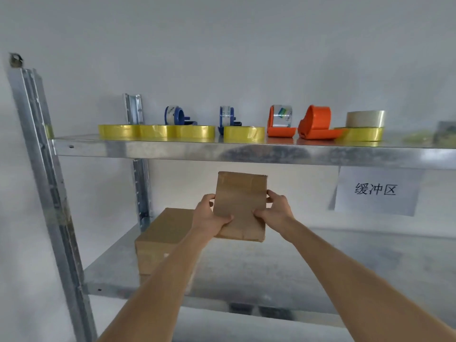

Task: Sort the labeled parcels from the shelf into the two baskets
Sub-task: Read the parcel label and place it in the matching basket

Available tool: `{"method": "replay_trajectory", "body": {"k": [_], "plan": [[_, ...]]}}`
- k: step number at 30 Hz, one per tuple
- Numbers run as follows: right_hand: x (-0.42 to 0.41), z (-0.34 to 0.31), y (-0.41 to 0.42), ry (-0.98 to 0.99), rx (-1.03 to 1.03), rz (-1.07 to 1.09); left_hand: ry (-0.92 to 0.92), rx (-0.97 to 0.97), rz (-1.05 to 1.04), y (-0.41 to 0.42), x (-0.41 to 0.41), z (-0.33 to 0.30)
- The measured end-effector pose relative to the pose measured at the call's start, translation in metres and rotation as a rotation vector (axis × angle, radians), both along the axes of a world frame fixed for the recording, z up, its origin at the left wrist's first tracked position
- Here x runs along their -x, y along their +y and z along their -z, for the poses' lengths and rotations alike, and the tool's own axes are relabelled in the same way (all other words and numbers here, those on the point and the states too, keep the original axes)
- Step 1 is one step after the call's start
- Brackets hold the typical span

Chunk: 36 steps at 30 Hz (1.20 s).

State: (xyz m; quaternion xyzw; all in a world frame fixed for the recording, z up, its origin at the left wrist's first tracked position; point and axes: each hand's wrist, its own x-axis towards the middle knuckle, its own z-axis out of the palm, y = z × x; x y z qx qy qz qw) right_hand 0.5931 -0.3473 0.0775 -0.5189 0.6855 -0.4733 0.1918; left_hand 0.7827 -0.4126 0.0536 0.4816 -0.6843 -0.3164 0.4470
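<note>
A taped cardboard parcel (240,206) was held by both hands, left hand (209,217) and right hand (276,208), each grip clasping an edge, in front of the lower shelf (271,275). A second parcel (160,240) lay on that shelf. Label reading and basket choice were judged next; no basket was visible.

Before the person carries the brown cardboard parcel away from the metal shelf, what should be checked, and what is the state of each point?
1. Both hands hold the brown cardboard parcel: ok, left hand and right hand grip opposite edges.
2. Parcel lifted off the lower metal shelf: ok.
3. Label readable: cannot tell, the facing side shows only tape.
4. Baskets located: cannot tell, none in view.
5. Stacked cardboard boxes left undisturbed: ok, apart from the parcel.
</note>
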Motion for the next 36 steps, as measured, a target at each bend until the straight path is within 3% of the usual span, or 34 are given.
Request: {"method": "replay_trajectory", "body": {"k": [5, 16, 25, 36], "plan": [[0.059, -0.002, 0.046, -0.048, 0.058, 0.053, 0.183, -0.105, 0.055, 0.035, 0.066, 0.005], [0.173, 0.001, 0.151, -0.154, 0.082, 0.206, 0.370, -0.159, 0.198, 0.131, 0.198, 0.010], [0.254, 0.019, 0.230, -0.174, 0.033, 0.053, 0.187, -0.175, 0.358, 0.174, 0.263, 0.035], [0.311, 0.029, 0.299, -0.105, 0.066, 0.204, 0.184, -0.071, 0.439, 0.243, 0.330, 0.033]]}}
